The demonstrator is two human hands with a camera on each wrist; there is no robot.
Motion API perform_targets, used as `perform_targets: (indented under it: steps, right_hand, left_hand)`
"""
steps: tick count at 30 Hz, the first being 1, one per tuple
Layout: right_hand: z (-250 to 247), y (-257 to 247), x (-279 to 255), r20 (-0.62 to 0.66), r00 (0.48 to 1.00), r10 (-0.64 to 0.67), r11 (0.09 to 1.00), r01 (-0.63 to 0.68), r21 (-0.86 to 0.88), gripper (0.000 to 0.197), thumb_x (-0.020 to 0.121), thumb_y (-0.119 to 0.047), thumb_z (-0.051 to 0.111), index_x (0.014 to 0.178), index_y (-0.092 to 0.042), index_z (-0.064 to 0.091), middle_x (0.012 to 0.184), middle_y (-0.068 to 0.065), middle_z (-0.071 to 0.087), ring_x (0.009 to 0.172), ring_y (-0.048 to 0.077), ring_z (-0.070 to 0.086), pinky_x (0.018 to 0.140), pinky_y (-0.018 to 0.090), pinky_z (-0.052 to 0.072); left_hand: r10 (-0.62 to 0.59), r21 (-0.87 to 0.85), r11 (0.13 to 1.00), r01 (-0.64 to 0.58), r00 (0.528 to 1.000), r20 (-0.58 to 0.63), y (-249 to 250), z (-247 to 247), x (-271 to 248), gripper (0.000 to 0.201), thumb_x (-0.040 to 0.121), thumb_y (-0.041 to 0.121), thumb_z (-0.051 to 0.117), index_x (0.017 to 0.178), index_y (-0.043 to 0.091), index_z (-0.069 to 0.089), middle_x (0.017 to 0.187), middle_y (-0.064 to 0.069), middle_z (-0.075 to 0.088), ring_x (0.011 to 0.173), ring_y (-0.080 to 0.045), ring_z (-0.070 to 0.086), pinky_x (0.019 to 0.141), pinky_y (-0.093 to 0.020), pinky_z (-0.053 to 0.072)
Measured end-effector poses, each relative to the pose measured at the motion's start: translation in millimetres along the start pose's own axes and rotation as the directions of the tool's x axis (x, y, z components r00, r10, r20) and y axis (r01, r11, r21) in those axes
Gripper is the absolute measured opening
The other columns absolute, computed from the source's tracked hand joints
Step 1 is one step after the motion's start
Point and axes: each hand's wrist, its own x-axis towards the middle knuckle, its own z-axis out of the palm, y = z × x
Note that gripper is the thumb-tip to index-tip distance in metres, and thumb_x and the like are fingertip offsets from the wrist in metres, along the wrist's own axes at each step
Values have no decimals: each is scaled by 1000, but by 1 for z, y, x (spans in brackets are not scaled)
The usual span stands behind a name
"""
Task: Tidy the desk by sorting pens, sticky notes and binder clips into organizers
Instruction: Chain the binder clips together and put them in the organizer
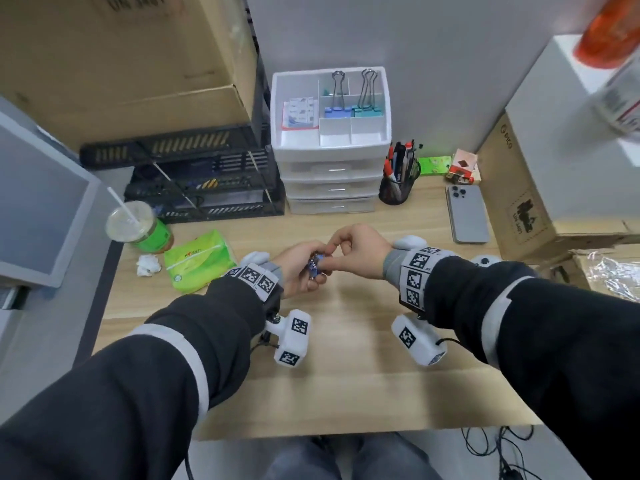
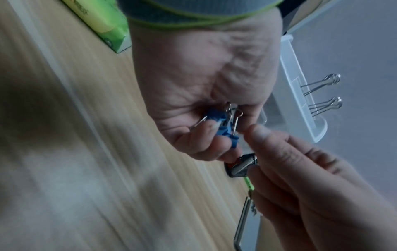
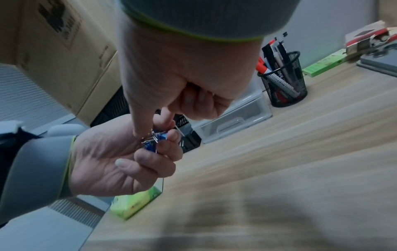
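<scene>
Above the middle of the wooden desk [image 1: 346, 375], my left hand [image 1: 310, 277] cups a small bunch of blue binder clips [image 1: 315, 266] in its curled fingers. My right hand [image 1: 330, 259] reaches in from the right, thumb and forefinger pinching at the bunch. The left wrist view shows the blue clips [image 2: 223, 125] with wire handles sticking out, the right thumb [image 2: 266, 141] touching them. In the right wrist view the clips [image 3: 153, 144] sit between both hands. At the back, a white drawer organizer [image 1: 332, 168] has large blue and teal clips [image 1: 349, 110] and sticky notes [image 1: 299, 112] in its top tray.
A black mesh pen cup [image 1: 396, 188] stands right of the organizer, with a green pad [image 1: 434, 165] and a phone [image 1: 467, 213] beyond. A green tissue pack [image 1: 197, 261], crumpled tissue [image 1: 148, 265] and drink cup [image 1: 138, 225] lie left. Cardboard boxes flank both sides.
</scene>
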Motion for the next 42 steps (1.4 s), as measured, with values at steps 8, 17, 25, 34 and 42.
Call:
perform_targets:
  steps: [8, 17, 25, 34, 42]
  right_hand:
    - [-82, -1, 47, 353, 712, 607, 201, -567, 799, 33, 94, -15, 38, 62, -22, 36, 51, -6, 34, 33, 6, 31, 29, 12, 15]
    - [-162, -29, 99, 216, 797, 564, 204, -388, 899, 18, 95, 0, 41, 79, -5, 47, 76, 8, 43, 57, 18, 44, 37, 18, 44]
    - [-188, -52, 129, 29, 915, 402, 726, -337, 600, 19, 101, 2, 40, 87, -5, 51, 65, 10, 49, 47, 16, 47, 41, 22, 40]
    - [-174, -60, 155, -118, 970, 211, 896, -240, -374, 11, 85, -2, 56, 82, -11, 63, 84, 9, 70, 77, 26, 65, 78, 34, 58]
    - [-171, -61, 161, -137, 971, 194, 808, -237, -540, 18, 72, -6, 77, 89, -11, 74, 85, 5, 74, 82, 21, 71, 78, 35, 62]
  left_hand:
    - [75, 112, 992, -60, 988, -132, 84, 0, -16, 25, 100, 26, 51, 78, 14, 54, 59, 2, 48, 38, -7, 39, 31, -14, 25]
    - [263, 313, 931, -186, 937, -228, 211, 28, -18, 13, 98, 22, 56, 89, 13, 56, 68, -2, 60, 42, -8, 43, 35, -14, 32]
    - [353, 460, 868, -186, 883, -310, 244, 41, 15, 22, 96, 7, 57, 77, 10, 48, 61, -10, 51, 28, -11, 41, 34, -16, 38]
    - [491, 878, 474, 74, 805, -332, 247, 34, 64, 3, 74, 9, 55, 72, 12, 54, 67, -11, 67, 53, -24, 56, 63, -34, 58]
    - [571, 986, 61, 156, 805, -162, 244, 41, 46, 22, 85, 17, 63, 69, 18, 48, 61, 2, 44, 50, -9, 39, 45, -20, 27]
